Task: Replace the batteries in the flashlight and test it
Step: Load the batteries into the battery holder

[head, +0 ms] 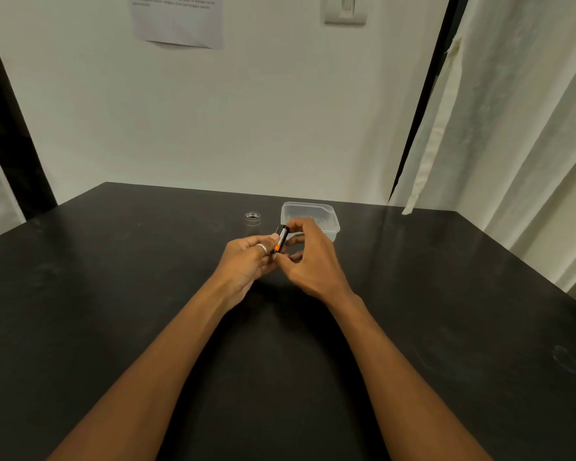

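A small black and orange battery [280, 240] stands tilted between my two hands over the middle of the black table [113, 294]. My right hand [308, 261] pinches its upper end with thumb and fingertips. My left hand [250, 261], with a ring on one finger, is closed below the battery's lower end; what it holds is hidden by the fingers. A small silvery screw cap [252, 218] stands upright on the table just behind my left hand. No flashlight body shows clearly.
A clear plastic tub [313, 211] sits behind my right hand, near the table's far edge. A wall with a taped paper sheet and a light switch rises behind. A pale curtain hangs at the right.
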`<state>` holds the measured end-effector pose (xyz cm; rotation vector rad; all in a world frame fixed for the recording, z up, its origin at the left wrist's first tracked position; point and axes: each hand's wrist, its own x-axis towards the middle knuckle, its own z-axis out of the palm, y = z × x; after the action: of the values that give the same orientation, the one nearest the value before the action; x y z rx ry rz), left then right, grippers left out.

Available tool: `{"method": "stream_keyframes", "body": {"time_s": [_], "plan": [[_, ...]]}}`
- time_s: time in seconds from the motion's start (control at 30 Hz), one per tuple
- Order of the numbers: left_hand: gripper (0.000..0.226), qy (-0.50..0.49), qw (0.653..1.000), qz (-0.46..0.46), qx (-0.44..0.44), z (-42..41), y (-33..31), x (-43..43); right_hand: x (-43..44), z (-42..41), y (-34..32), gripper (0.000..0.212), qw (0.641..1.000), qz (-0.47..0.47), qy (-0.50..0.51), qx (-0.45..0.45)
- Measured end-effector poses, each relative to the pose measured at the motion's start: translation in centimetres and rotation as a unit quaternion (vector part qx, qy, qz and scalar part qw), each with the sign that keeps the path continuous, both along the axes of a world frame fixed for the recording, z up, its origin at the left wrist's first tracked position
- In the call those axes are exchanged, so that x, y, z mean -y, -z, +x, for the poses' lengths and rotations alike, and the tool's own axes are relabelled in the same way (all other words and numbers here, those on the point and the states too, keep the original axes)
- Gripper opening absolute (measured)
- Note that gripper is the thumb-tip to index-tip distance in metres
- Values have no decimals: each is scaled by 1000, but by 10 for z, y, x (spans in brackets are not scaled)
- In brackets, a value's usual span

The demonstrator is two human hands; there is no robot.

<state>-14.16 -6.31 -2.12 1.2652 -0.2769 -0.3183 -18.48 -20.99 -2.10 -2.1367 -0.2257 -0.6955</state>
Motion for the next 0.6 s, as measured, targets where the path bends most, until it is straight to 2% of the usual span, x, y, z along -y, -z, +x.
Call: {"method": "stream_keyframes", "body": {"time_s": [0.33,0.6], "plan": [[24,-15,1000,8,-1,-3,-4,1,2,0,0,48,1000,11,3,13],[25,-19,1000,20,3,-2,-2,2,7,0,2,50,997,-68,36,27]]}}
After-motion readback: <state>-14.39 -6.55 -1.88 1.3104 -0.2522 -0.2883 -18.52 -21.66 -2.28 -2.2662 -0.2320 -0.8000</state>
